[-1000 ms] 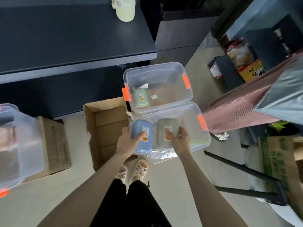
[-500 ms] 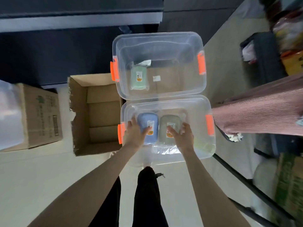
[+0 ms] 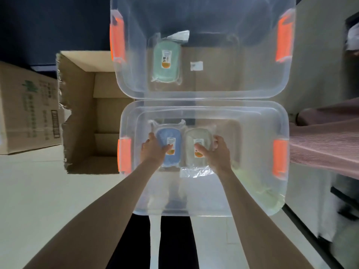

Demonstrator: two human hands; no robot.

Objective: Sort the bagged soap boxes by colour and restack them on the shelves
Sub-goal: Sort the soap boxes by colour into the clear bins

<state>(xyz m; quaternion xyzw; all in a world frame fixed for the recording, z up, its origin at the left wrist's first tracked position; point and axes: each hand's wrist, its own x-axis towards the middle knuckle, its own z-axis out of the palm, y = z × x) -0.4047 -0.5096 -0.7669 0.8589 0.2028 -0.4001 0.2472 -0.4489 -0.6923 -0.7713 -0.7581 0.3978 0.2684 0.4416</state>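
Inside the near clear tub [image 3: 204, 107]: left hand [image 3: 153, 150] closed in a grip on the bagged blue soap box [image 3: 168, 146], right hand [image 3: 217, 152] on the bagged grey one [image 3: 198, 146]. Likely light and rigid under slippery, crinkly film; best pinched across the box sides, not the loose wrap.

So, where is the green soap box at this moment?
In the head view, the green soap box lies alone in the far clear bin, toward its left side, beyond the near clear bin where both hands work.
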